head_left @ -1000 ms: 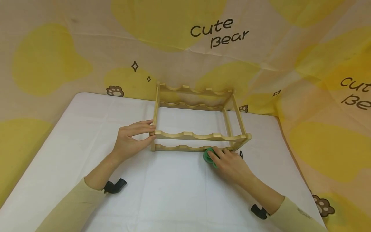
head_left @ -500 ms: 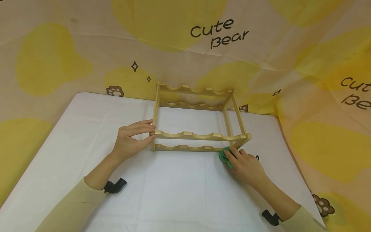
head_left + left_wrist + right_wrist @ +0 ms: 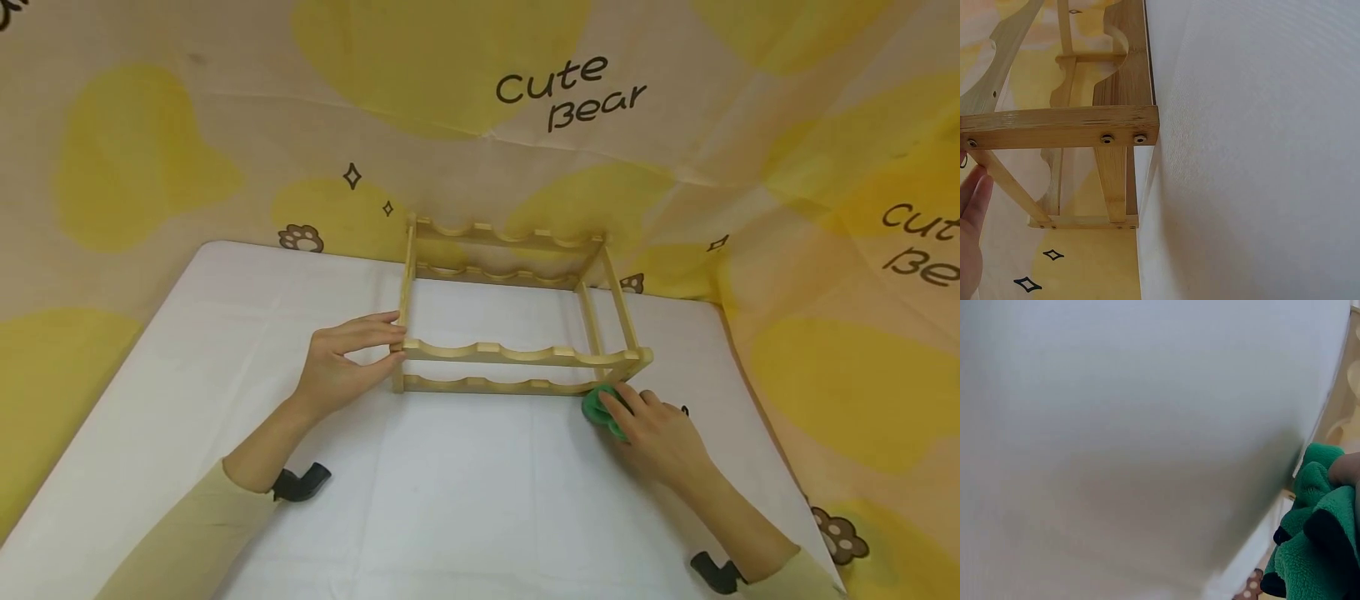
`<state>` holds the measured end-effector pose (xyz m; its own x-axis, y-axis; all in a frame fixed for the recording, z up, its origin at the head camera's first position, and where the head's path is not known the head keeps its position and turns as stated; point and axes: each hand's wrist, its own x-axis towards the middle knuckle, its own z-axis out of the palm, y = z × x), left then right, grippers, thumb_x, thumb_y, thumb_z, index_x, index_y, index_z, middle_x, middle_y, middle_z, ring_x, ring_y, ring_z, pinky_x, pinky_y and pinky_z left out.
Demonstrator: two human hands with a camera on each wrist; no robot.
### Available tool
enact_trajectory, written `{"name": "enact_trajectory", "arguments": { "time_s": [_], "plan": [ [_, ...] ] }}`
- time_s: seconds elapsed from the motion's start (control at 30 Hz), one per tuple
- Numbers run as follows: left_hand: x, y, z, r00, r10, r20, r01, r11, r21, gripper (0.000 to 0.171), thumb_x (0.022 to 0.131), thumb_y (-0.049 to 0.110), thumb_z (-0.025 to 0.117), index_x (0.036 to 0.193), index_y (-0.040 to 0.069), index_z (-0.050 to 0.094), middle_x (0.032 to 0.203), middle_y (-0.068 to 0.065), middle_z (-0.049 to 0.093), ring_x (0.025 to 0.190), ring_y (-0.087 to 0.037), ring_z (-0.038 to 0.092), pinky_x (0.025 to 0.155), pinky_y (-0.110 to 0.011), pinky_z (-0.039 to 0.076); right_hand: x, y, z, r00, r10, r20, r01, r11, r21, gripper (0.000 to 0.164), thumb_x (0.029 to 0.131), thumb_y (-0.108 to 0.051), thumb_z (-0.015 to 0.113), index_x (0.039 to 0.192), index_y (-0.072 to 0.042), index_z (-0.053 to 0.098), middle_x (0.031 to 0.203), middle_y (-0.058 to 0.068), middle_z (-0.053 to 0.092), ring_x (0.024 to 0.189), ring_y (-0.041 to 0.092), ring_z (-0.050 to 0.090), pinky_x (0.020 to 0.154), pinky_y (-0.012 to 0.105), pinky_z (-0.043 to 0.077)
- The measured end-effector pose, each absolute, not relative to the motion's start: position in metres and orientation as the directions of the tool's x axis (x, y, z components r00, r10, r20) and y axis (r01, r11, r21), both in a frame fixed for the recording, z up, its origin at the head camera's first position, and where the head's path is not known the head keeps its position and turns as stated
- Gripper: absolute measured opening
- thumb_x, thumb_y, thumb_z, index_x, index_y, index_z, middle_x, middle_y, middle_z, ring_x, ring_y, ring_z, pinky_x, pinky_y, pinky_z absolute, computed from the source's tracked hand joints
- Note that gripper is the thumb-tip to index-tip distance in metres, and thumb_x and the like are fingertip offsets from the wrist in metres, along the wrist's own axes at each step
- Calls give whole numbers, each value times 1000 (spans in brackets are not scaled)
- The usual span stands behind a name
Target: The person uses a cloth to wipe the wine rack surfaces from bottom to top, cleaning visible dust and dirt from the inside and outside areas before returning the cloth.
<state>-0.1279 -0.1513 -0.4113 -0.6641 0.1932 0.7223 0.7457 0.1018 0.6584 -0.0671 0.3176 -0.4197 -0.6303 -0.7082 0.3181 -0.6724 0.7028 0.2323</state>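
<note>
A light wooden bottle rack (image 3: 487,352) with scalloped rails stands toward the back of the white table. My left hand (image 3: 341,362) holds its front left corner, thumb and fingers spread around the end post (image 3: 1054,128). In the left wrist view only the fingers (image 3: 977,203) show at the left edge. My right hand (image 3: 663,429) grips a bunched green cloth (image 3: 600,407) at the right end of the lower front rail. Close up in the right wrist view, the fluffy cloth (image 3: 1300,569) has black parts and hides most of the fingers.
White cloth covers the table (image 3: 450,492). Behind and to the right hangs a yellow-patterned backdrop (image 3: 465,175), close behind the rack. A black curved piece (image 3: 300,483) sits at the left wrist, and another black piece (image 3: 716,573) at the right.
My right hand has slid rightward with the cloth along the lower front rail to its right end. The left hand and the rack have stayed in place.
</note>
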Motion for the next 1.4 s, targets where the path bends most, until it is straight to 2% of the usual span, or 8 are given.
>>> {"name": "enact_trajectory", "arguments": {
  "time_s": [0.17, 0.37, 0.43, 0.53, 0.6, 0.67, 0.9, 1.4],
  "plan": [
    [-128, -151, -411, -658, 187, 730, 752, 106, 651, 36, 66, -22, 85, 98, -6, 80, 98, -19, 79, 116, -27, 72, 104, -32, 56, -65, 324, -408, -642, -696, 321, -662, 715, 226, 79, 57, -6, 98, 128, 0, 64, 125, 21, 63, 79, 37, 66, 49, 41, 59],
    [-128, -152, -412, -663, 188, 725, 748, 119, 653, 38, 66, -22, 85, 99, -4, 81, 99, -17, 79, 116, -28, 72, 104, -32, 56, -62, 331, -393, -641, -664, 385, -640, 739, 210, 74, 60, -5, 93, 128, 1, 64, 120, 21, 63, 77, 41, 67, 48, 45, 59],
    [-128, -152, -412, -665, 188, 723, 746, 123, 654, 38, 66, -22, 85, 100, -4, 81, 99, -17, 79, 116, -28, 72, 104, -32, 56, -62, 333, -388, -640, -654, 404, -631, 747, 210, 64, 69, -8, 85, 129, 1, 63, 120, 21, 64, 77, 42, 68, 48, 47, 59],
    [-128, -151, -412, -667, 186, 721, 744, 126, 656, 38, 67, -22, 85, 100, -4, 81, 98, -18, 79, 116, -28, 72, 104, -32, 56, -62, 336, -380, -630, -636, 446, -616, 758, 213, 43, 90, -17, 62, 129, 0, 64, 119, 21, 65, 77, 43, 68, 47, 50, 59],
    [-128, -151, -412, -670, 187, 719, 742, 125, 659, 38, 67, -23, 85, 100, -4, 81, 98, -19, 79, 116, -29, 72, 104, -32, 56, -62, 337, -376, -620, -626, 473, -603, 766, 224, 42, 100, -25, 46, 129, 0, 64, 118, 21, 66, 76, 44, 68, 46, 51, 58],
    [-127, -150, -412, -674, 186, 715, 738, 124, 663, 38, 67, -22, 85, 100, -4, 81, 98, -19, 79, 116, -28, 72, 104, -32, 55, -62, 338, -372, -597, -612, 519, -597, 771, 222, 47, 104, -30, 38, 127, 0, 66, 117, 22, 67, 74, 45, 67, 44, 53, 56],
    [-127, -150, -411, -674, 189, 715, 739, 135, 660, 38, 67, -22, 85, 100, -5, 80, 99, -17, 79, 117, -28, 72, 104, -33, 56, -64, 335, -361, -548, -583, 601, -603, 773, 200, 46, 105, -30, 41, 125, 1, 69, 115, 25, 68, 69, 48, 64, 42, 58, 53],
    [-127, -149, -413, -666, 187, 723, 746, 141, 651, 37, 66, -22, 85, 99, -5, 80, 99, -17, 79, 116, -29, 72, 103, -32, 56, -63, 324, -360, -522, -592, 614, -603, 765, 226, 42, 103, -28, 47, 124, 0, 70, 115, 24, 69, 70, 45, 65, 45, 53, 56]
  ]
}}
